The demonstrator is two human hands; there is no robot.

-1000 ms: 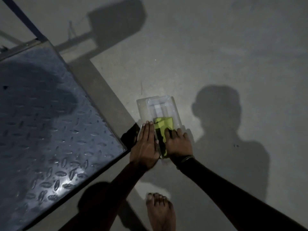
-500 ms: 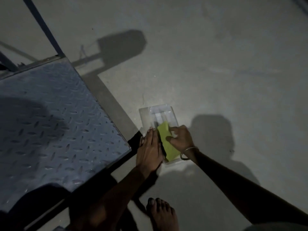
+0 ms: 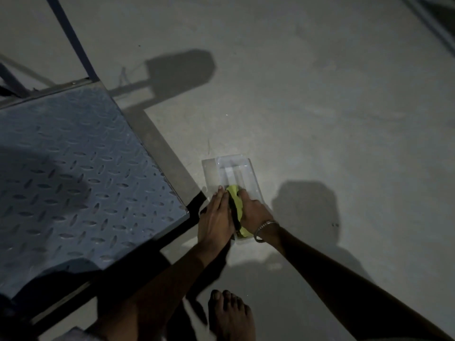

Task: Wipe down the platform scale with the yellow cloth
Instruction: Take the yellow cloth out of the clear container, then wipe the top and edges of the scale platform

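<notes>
The platform scale (image 3: 73,178) fills the left, a blue-grey chequer steel plate with a dark frame edge. To the right of its near corner a clear plastic box (image 3: 231,171) lies on the floor. The yellow cloth (image 3: 237,205) sits crumpled in the box's near end. My right hand (image 3: 252,209), with a metal bangle on the wrist, lies over the cloth with its fingers curled on it. My left hand (image 3: 216,217) rests flat on the box's left side, touching the cloth's edge.
Bare grey concrete floor spreads to the right and far side. My bare foot (image 3: 230,313) stands just below the hands. A dark blue post (image 3: 71,38) rises at the scale's far corner. Shadows fall across the floor and the plate.
The cloth was flat under my right fingers, then lifted at one edge, and is now bunched under my right hand. The view has shifted, and the scale sits lower and further right.
</notes>
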